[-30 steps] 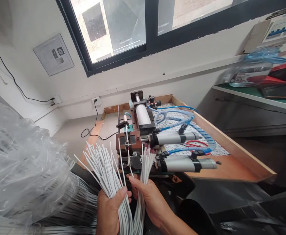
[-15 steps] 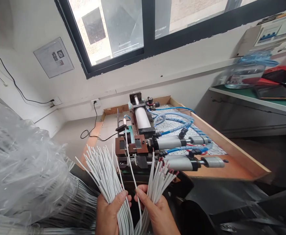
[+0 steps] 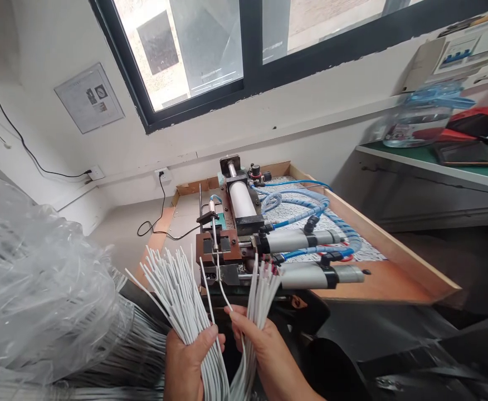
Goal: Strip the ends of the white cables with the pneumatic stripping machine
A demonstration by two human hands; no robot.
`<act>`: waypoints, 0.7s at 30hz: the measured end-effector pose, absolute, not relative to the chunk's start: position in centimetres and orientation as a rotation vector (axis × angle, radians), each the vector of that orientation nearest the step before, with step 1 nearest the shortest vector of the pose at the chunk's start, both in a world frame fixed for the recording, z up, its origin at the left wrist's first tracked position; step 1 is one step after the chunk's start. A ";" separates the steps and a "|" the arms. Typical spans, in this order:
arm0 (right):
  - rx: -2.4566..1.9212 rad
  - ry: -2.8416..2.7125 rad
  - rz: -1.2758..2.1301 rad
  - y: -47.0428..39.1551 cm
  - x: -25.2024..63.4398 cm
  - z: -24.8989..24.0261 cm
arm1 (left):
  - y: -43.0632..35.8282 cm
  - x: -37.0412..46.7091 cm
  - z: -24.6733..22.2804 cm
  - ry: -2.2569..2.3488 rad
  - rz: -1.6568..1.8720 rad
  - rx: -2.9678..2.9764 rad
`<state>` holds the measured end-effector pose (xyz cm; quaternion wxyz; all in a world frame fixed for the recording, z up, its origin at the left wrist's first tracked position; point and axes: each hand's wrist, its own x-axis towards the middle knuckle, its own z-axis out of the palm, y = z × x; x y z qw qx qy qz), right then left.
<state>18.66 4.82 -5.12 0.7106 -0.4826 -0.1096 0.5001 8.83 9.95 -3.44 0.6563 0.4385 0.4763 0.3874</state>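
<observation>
My left hand (image 3: 189, 359) is wrapped round a thick bundle of white cables (image 3: 177, 295), its thumb on top. In my right hand (image 3: 260, 345) is a smaller bundle of white cables (image 3: 260, 298), some with reddish tips. Between its thumb and forefinger it also pinches a single white cable (image 3: 225, 295), whose upper end sits in the brown jaws (image 3: 216, 245) of the pneumatic machine (image 3: 242, 200). The jaws are closed around that cable.
Plastic-wrapped cable bundles (image 3: 135, 334) lie at the left. A wooden-edged tray (image 3: 419, 278) surrounds the machine, with blue hoses (image 3: 311, 203) inside. A green shelf (image 3: 419, 156) at the right holds a plastic jug (image 3: 415, 120) and a dark phone-like object.
The machine's jaws have closed and its horizontal cylinder rods have shifted left. My right hand has moved slightly up and left, bending the single cable near the jaws.
</observation>
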 end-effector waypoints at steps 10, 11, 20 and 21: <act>-1.026 -0.250 1.004 4.9 17.7 -4.5 | 10.1 8.7 -3.5 1.015 0.846 1.098; -1.029 -0.238 0.987 5.0 17.8 -4.6 | 10.2 8.7 -3.5 1.036 0.852 1.073; -1.037 -0.185 1.007 7.0 18.8 -5.6 | 11.0 8.8 -3.6 1.028 0.882 0.997; -1.041 -0.183 1.007 7.1 18.9 -5.6 | 11.0 8.9 -3.6 1.023 0.886 1.001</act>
